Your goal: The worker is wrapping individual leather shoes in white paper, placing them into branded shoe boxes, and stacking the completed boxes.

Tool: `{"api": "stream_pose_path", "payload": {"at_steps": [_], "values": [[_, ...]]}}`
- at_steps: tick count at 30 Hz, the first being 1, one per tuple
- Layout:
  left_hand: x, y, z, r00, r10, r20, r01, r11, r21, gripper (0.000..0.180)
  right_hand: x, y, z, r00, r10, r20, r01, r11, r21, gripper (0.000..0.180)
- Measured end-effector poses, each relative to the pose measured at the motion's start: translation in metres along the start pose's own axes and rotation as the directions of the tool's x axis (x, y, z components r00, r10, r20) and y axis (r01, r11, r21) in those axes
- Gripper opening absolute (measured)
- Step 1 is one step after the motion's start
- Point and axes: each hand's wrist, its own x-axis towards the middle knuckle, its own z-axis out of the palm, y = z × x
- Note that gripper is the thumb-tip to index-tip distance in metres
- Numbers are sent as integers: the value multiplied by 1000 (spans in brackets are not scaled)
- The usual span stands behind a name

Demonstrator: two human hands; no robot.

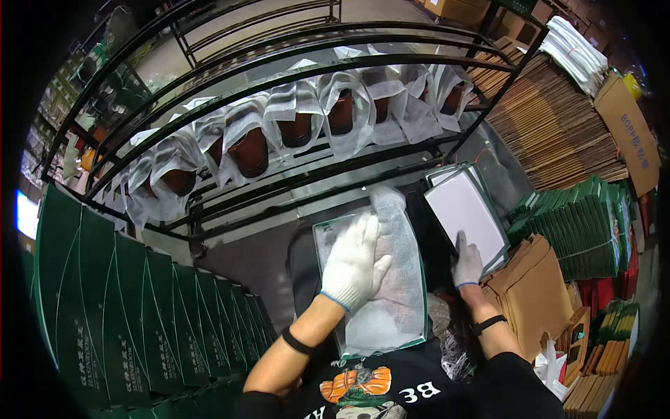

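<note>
My left hand (pixel 354 269), in a white knit glove with a blue cuff, lies flat with its thumb apart. Beneath it is thin white wrapping fabric (pixel 394 300), filling a shallow green-edged box (pixel 424 307) in front of my body. A bunched end of the fabric sticks up past the far edge of the box. My right hand (pixel 468 264), also gloved, rests its stretched fingers on the near part of a white sheet (pixel 464 213). That sheet tops a stack of green-edged pieces to the right of the box. What lies under the fabric is hidden.
A black metal rack (pixel 293 66) ahead carries several brown shoes (pixel 248 153) wrapped in white fabric. Green boxes (pixel 139 307) stand in a row at left. Flattened cardboard (pixel 551 119), green folded cartons (pixel 572 227) and brown paper (pixel 534 290) are piled at right.
</note>
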Motion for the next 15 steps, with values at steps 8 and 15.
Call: {"api": "stream_pose_path", "payload": {"at_steps": [8, 15], "values": [[-4, 6, 10, 978, -131, 161, 103, 981, 167, 66, -14, -21, -168, 944, 239, -229, 0, 693, 721, 38], [-103, 5, -30, 837, -519, 175, 505, 609, -612, 63, -129, -68, -127, 973, -179, 143, 49, 772, 634, 59]]}}
